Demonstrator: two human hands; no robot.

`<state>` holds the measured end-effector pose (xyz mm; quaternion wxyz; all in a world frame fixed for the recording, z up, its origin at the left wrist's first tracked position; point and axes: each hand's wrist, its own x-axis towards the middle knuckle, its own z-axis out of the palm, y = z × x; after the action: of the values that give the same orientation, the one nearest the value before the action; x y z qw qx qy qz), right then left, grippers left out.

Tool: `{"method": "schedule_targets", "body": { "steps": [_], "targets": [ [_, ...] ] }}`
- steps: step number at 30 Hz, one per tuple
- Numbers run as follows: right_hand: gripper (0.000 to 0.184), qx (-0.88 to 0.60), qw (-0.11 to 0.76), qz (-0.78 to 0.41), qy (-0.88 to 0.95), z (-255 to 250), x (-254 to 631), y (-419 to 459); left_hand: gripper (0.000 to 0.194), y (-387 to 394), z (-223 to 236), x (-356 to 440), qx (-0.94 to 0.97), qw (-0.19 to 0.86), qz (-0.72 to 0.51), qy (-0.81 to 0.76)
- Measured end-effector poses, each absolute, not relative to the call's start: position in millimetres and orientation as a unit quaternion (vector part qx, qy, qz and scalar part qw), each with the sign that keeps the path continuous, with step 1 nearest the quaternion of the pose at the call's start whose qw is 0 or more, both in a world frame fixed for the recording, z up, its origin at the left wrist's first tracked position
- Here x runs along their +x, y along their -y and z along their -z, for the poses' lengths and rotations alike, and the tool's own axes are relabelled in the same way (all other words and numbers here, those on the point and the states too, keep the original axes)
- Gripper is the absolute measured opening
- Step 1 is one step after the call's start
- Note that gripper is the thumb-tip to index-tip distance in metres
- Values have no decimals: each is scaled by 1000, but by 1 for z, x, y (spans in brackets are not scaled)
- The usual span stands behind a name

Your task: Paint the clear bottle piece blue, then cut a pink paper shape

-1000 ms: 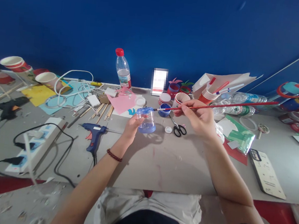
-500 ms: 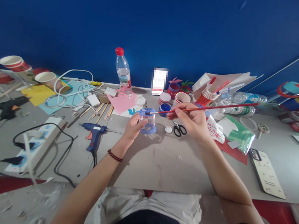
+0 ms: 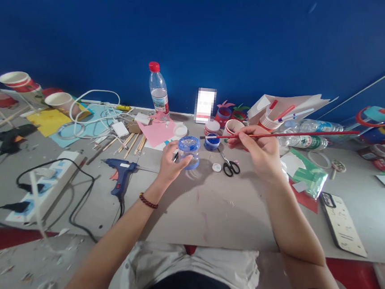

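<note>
My left hand (image 3: 170,163) grips a small clear plastic cup (image 3: 189,152) streaked with blue paint, holding it just above the grey table (image 3: 207,208). My right hand (image 3: 261,152) pinches a long red paintbrush (image 3: 291,134), whose tip points left over an open pot of blue paint (image 3: 212,141). The brush tip hovers just right of the cup, apart from it. A white pot lid (image 3: 216,167) and black scissors (image 3: 231,167) lie between my hands.
A blue glue gun (image 3: 120,172) and a power strip with black cables (image 3: 43,185) lie left. Behind stand a water bottle (image 3: 158,90), pink paper (image 3: 158,131), paper cups (image 3: 61,101) and red cups with pens (image 3: 270,120). A flat card (image 3: 342,223) lies at right.
The brush tip has left the cup's rim and swung right, over the blue paint pot. My left hand has tilted the cup slightly towards me.
</note>
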<state>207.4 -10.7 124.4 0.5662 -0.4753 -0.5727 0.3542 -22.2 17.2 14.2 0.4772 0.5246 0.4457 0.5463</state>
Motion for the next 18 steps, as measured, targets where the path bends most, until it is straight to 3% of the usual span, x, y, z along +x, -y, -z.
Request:
{"method": "schedule_targets", "body": {
  "steps": [5,12,18],
  "targets": [
    [30,-462,580,-364,564,-124,209,10,41,-17,-15,-22,611,254,-574,-483],
    [33,-452,572,-343,592,-124,208,10,45,-17,-8,-22,684,125,-554,-458],
    [19,-432,581,-271,635,-124,202,18,53,-15,-8,-23,722,43,-524,-449]
  ]
}}
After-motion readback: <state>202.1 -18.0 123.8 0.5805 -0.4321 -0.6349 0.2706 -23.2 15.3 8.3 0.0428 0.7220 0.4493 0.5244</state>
